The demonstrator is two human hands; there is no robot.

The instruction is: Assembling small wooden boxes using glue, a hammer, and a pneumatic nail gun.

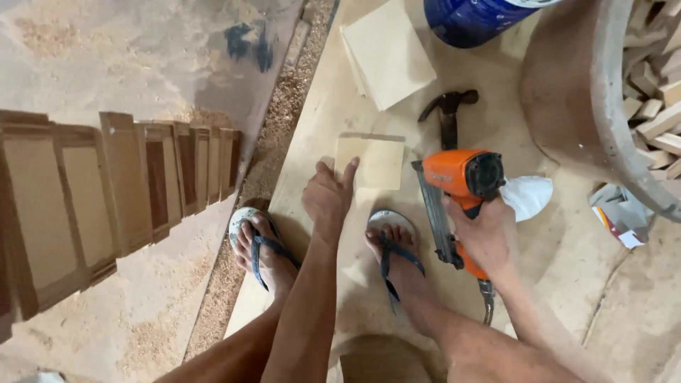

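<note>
Bare forearms reach down at lower centre: the left hand (328,196) presses spread fingers on the small square plywood panel (369,161) at mid-frame, best held flat, while the right hand (488,234) grips the orange nail gun (457,195) beside it.

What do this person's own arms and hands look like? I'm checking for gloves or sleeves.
Both are bare: no gloves, sleeves, watch or rings show on the left hand or the right hand. The forearms are uncovered to the frame edge. No markings are visible.
</note>
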